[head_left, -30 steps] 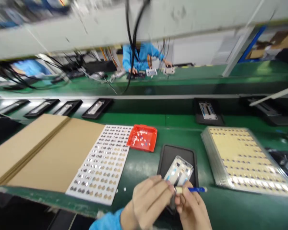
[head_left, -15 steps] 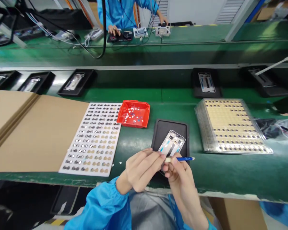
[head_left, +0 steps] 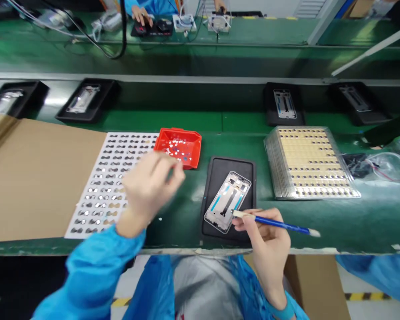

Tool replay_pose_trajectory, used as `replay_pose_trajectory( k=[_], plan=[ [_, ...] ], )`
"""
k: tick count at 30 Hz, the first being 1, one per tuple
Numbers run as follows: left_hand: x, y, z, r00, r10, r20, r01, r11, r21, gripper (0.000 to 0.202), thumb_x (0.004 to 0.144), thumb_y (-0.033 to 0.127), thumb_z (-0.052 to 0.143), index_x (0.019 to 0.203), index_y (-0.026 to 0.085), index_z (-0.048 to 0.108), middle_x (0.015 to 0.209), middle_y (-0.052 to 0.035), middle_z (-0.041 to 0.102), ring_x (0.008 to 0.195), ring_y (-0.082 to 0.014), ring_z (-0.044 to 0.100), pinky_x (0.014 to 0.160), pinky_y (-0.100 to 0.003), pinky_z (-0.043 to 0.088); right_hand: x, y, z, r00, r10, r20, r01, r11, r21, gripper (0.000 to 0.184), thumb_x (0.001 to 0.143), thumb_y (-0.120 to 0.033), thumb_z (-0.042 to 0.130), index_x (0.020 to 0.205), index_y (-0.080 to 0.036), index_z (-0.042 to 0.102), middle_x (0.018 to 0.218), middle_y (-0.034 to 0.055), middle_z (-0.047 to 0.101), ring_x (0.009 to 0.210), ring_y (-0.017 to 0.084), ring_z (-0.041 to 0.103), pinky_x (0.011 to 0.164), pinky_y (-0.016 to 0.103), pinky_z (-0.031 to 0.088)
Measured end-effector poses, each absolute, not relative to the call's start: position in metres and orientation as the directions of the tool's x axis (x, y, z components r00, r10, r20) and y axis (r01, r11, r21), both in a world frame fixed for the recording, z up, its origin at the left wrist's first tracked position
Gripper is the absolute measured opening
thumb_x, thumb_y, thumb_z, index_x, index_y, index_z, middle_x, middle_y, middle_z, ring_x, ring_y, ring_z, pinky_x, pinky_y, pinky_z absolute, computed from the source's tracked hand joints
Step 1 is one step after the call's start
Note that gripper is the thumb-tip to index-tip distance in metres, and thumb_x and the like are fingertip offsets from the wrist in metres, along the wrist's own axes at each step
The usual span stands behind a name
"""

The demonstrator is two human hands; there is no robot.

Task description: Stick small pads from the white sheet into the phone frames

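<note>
My right hand [head_left: 265, 238] grips a blue pen-like tool [head_left: 276, 223], its pale tip resting on a white phone frame [head_left: 227, 201]. The frame lies tilted in a black tray [head_left: 213, 178] near the table's front edge. My left hand [head_left: 151, 184] is blurred by motion, raised over the green table between a white sheet of small metal parts [head_left: 115, 178] and a red bin [head_left: 178, 144] holding small loose pieces. Its fingers look pinched together; whether anything sits in them is hidden.
A stack of clear trays with tan parts [head_left: 308, 162] stands right of the black tray. Brown cardboard [head_left: 33, 178] covers the left. Black trays with phone frames [head_left: 85, 100] ride the conveyor behind. Another person's hands [head_left: 142, 13] work at the far bench.
My left hand has left the phone frame and swung left toward the red bin and parts sheet. The right hand keeps the tool on the frame. The view tilted further down.
</note>
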State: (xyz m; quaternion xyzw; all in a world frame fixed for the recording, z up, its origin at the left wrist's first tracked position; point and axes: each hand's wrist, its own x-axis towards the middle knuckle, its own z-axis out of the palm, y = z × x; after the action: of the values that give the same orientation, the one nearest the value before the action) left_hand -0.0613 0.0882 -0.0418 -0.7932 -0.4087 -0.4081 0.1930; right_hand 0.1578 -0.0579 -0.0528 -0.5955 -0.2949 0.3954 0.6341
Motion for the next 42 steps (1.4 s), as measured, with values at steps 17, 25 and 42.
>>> replay_pose_trajectory(
  k=[17, 25, 42],
  plan=[
    [-0.040, -0.014, -0.083, 0.724, 0.579, 0.375, 0.403, -0.796, 0.452, 0.012, 0.105, 0.015, 0.064, 0.113, 0.017, 0.072, 0.115, -0.0102, 0.076, 0.115, -0.0256, 0.068, 0.093, -0.037, 0.059, 0.166, -0.103, -0.076, 0.429, 0.888, 0.167, 0.423, -0.034, -0.905, 0.018, 0.101, -0.024, 0.078, 0.093, -0.026, 0.062, 0.093, 0.0078, 0.084, 0.085, 0.024, 0.084, 0.071, 0.034, 0.069],
    [-0.023, -0.037, -0.099, 0.582, 0.707, 0.402, 0.484, -0.698, 0.527, 0.016, 0.109, 0.013, 0.058, 0.104, 0.019, 0.072, 0.099, -0.0043, 0.075, 0.099, -0.0229, 0.061, 0.083, -0.036, 0.047, 0.179, -0.079, -0.082, 0.360, 0.921, 0.148, 0.371, 0.004, -0.929, 0.019, 0.100, -0.029, 0.081, 0.092, -0.027, 0.063, 0.096, 0.0065, 0.085, 0.087, 0.025, 0.085, 0.073, 0.035, 0.070],
    [-0.017, -0.028, -0.088, 0.587, 0.685, 0.433, 0.455, -0.721, 0.523, 0.019, 0.110, 0.011, 0.052, 0.111, 0.015, 0.071, 0.104, -0.0056, 0.077, 0.098, -0.0238, 0.059, 0.084, -0.039, 0.043, 0.160, -0.106, -0.059, 0.136, 0.942, 0.307, 0.844, 0.052, -0.534, 0.013, 0.114, -0.030, 0.065, 0.101, -0.027, 0.061, 0.097, 0.0038, 0.086, 0.071, 0.017, 0.083, 0.065, 0.022, 0.063]
  ],
)
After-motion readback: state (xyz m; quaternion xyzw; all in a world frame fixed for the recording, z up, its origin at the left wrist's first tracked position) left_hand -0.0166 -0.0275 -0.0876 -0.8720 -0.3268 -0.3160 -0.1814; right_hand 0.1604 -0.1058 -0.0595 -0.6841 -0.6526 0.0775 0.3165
